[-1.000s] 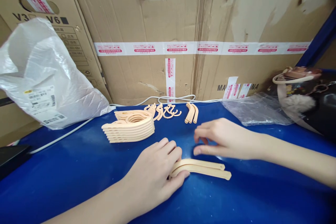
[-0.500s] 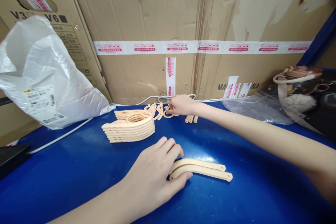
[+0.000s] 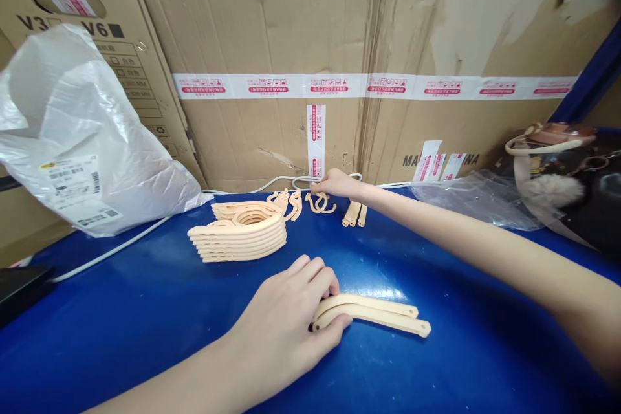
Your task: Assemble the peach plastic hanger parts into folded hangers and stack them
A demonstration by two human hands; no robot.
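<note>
My left hand (image 3: 295,317) is closed around the left ends of two cream plastic hanger arms (image 3: 373,312), which lie side by side, low over the blue table. At the back, my right hand (image 3: 336,182) has its fingers pinched at a small cream hanger hook (image 3: 322,203); its grip is partly hidden. Other loose hooks lie right beside those fingers. To their left are several more small curved pieces (image 3: 294,205). A short row of straight-looking cream hanger arms (image 3: 355,213) rests just under my right forearm. Folded cream hangers (image 3: 237,236) are stacked left of centre.
A large cardboard box (image 3: 272,136) walls off the back, with a white cable (image 3: 276,182) along its foot. A white plastic mailer bag (image 3: 92,142) stands at left, near a black object (image 3: 22,294). Clear plastic (image 3: 470,197) and a dark bag (image 3: 596,187) sit at right.
My right hand has moved slightly up and back, uncovering more of the hooks beneath it. My left hand and its two hanger arms have barely shifted.
</note>
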